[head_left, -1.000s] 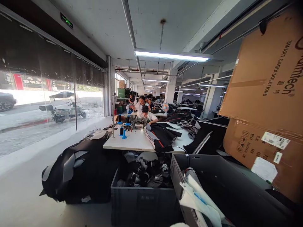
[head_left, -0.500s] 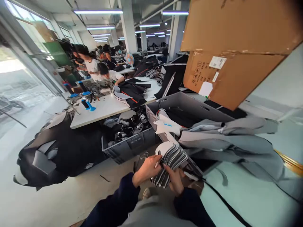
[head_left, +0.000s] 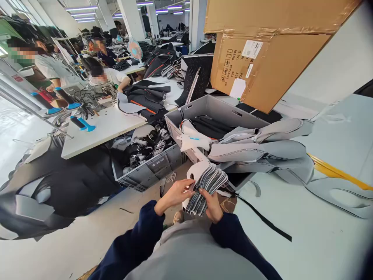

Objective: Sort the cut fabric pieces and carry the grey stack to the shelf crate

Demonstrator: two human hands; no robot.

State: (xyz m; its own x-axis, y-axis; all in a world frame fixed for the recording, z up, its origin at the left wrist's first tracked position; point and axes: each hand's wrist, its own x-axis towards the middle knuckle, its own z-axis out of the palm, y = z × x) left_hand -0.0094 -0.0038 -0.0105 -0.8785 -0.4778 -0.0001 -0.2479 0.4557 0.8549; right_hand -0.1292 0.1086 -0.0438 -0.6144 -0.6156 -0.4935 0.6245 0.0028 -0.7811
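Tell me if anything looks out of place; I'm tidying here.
Grey fabric panels spill over the rim of the grey crate onto the table; a black strip trails loose nearby. Both hands hold a fanned stack of pieces.

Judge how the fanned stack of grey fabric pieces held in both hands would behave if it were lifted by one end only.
The stack of grey fabric pieces would probably droop: its layers already curve over the right hand. The pieces look thin and loose, splayed at the edges, so some might slide out. It seems light, since the left hand steadies it with fingertips only.
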